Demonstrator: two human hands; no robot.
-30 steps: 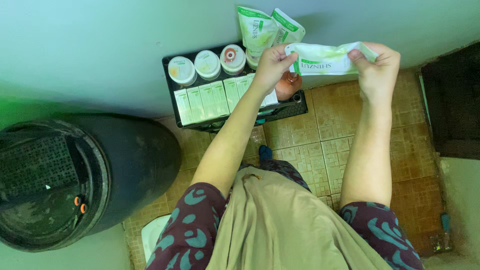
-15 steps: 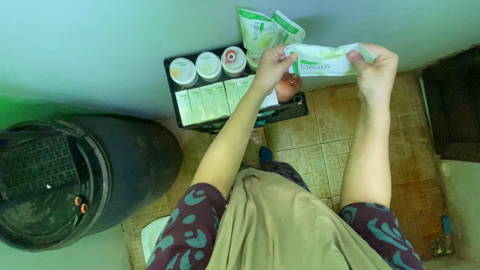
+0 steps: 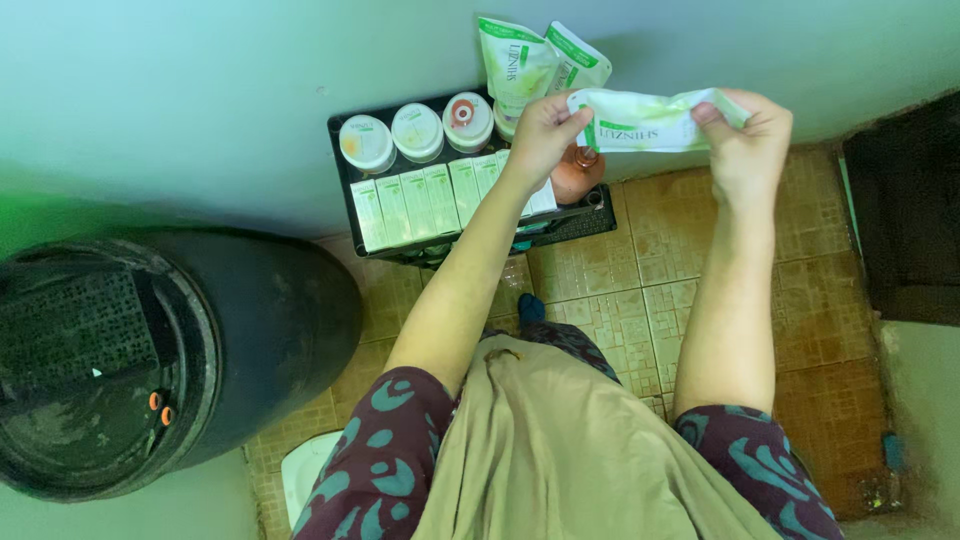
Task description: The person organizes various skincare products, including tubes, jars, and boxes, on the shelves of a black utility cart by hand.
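While I hold the soft white-and-green plastic refill pouch [image 3: 648, 121] stretched flat near the top centre of the frame, my left hand [image 3: 540, 130] pinches one end and my right hand [image 3: 745, 135] pinches the other. Just left of it, two matching pouches [image 3: 535, 62] lean on the pale wall [image 3: 200, 90] above a black plastic rack [image 3: 590, 215] of round jars [image 3: 415, 128] and slim boxes [image 3: 420, 200]. If I pull too hard, the pouch could tear or slip onto the brown tiled floor [image 3: 650, 270].
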